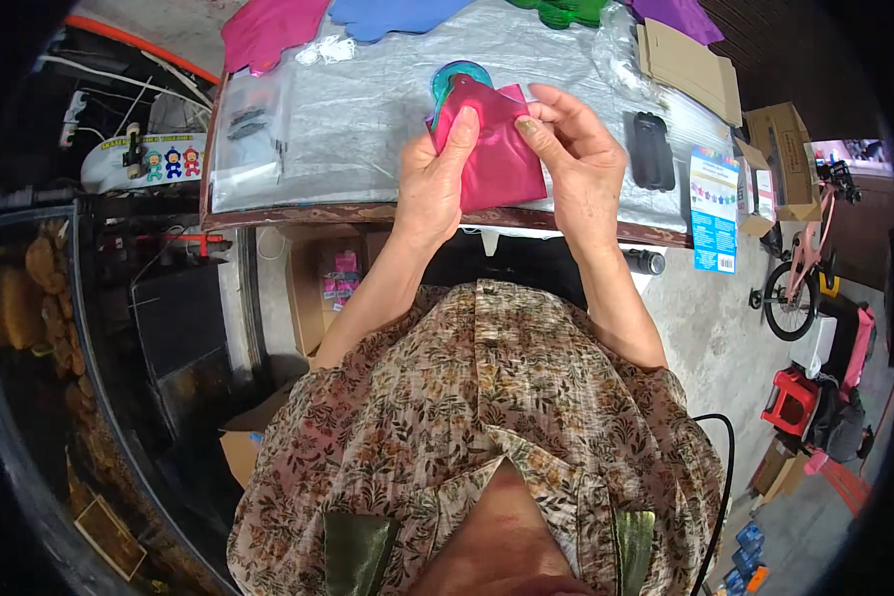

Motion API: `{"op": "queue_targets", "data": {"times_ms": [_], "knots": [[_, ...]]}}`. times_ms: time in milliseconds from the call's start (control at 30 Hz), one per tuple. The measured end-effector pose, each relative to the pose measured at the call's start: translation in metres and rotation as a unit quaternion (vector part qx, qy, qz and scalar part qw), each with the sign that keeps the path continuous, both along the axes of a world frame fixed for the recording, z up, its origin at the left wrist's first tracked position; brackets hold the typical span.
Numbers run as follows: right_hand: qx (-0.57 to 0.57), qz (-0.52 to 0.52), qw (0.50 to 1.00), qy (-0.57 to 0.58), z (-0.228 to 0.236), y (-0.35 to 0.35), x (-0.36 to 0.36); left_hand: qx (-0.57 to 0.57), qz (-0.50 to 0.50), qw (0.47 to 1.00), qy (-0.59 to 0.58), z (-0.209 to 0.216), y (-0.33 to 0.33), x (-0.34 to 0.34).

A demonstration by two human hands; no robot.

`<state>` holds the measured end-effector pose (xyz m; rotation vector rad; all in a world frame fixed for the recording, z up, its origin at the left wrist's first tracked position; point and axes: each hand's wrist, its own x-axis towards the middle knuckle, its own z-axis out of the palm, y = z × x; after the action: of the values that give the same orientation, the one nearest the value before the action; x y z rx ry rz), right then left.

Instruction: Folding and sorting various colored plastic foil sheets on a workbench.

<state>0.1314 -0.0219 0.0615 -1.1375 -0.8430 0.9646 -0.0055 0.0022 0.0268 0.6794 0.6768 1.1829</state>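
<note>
Over the near part of the table, both of my hands hold a folded, shiny pink foil piece (507, 154) that looks like a flat foil balloon. My left hand (432, 184) pinches its left edge, thumb on top. The fingers of my right hand (584, 154) are closed on its upper right corner. A rounded teal foil part (475, 72) sticks out behind the pink one at the top left. Whether the two are joined I cannot tell. My fingers behind the foil are hidden.
Pink (268, 35), blue (392, 15) and green foil pieces (561, 12) lie at the table's far edge. Clear plastic bags (253, 129) are on the left. Flat cardboard (690, 70), a black tray (652, 149) and a printed card (715, 209) are on the right.
</note>
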Motion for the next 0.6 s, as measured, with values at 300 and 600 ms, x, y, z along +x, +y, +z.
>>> {"op": "queue_targets", "data": {"times_ms": [300, 600], "knots": [[-0.110, 0.178, 0.977, -0.024, -0.008, 0.016, 0.041, -0.024, -0.070, 0.997, 0.028, 0.003, 0.001, -0.014], [-0.158, 0.195, 0.967, 0.038, -0.043, 0.045, 0.068, 0.056, -0.093, 0.973, 0.202, -0.018, 0.060, -0.031]]}}
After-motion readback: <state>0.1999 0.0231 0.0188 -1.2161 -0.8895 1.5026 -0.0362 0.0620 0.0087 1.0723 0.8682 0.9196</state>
